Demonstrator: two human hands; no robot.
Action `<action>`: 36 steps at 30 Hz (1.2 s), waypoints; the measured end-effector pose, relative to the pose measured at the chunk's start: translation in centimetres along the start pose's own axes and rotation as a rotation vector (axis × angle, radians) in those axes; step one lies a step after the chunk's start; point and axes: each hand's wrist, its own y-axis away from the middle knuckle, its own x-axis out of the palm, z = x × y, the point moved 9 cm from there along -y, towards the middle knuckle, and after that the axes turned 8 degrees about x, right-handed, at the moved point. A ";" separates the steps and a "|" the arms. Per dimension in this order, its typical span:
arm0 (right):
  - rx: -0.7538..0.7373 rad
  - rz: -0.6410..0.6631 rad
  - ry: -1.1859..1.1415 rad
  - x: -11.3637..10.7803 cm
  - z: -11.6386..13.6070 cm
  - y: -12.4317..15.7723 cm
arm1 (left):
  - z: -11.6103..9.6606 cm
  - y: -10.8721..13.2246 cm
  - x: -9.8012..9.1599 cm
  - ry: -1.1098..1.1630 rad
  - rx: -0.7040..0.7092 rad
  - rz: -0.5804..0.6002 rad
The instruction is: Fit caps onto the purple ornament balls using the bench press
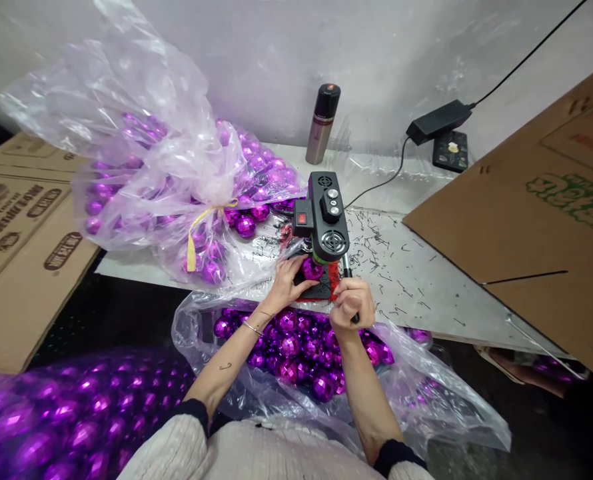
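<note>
Right hand (354,303) is closing into a tight fist around the black lever (347,265), thumb on top, no gap showing. Left hand (287,281) is lying mostly open, fingers stretched forward and fingertips touching the purple ball (311,269), not wrapping round it. The ball is sitting on the red-and-black base plate (330,285), right under the head of the small black press machine (322,223), between the two hands.

The machine is showing a red rocker switch (302,218), round knobs and a vent grille; no readable label on it.

The ball is looking faceted, glossy and metallic purple. More of the same are filling a clear crinkly plastic bag (296,350) on the lap just below the hands, a bigger bag (141,167) tied with a yellow strip on the left, and a heap (51,420) at lower left.

The pale tabletop (416,280) is carrying scattered short black wire bits. A steel flask (322,123) with a dark cap is standing upright at the wall. A black power brick (439,120) is lying near a socket (450,151).

Brown cardboard (541,227) on the right is bearing green print, and the cardboard (16,233) on the left brown print; neither is reading clearly.
</note>
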 end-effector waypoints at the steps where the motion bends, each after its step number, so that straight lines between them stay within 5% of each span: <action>1: -0.010 -0.007 0.002 0.0 -0.2 0.2 | 0.0 0.0 0.0 0.004 0.004 0.001; 14: -0.093 0.026 0.003 0.5 -0.6 1.0 | 0.0 0.0 -0.1 0.041 -0.013 -0.012; 22: 0.183 -0.052 -0.012 -0.3 1.3 -3.7 | -0.5 0.1 -0.7 0.140 -0.017 -0.030; 26: 0.181 -0.022 -0.004 -0.3 1.5 -3.8 | -2.2 3.3 -3.9 0.153 -0.043 -0.070; 31: 0.124 -0.012 -0.006 -0.4 1.1 -2.7 | -2.5 10.9 -8.2 -0.029 -0.174 -0.048; 36: 0.118 -0.010 -0.010 -0.4 1.0 -2.5 | -2.1 15.6 -8.3 -0.242 -0.275 0.066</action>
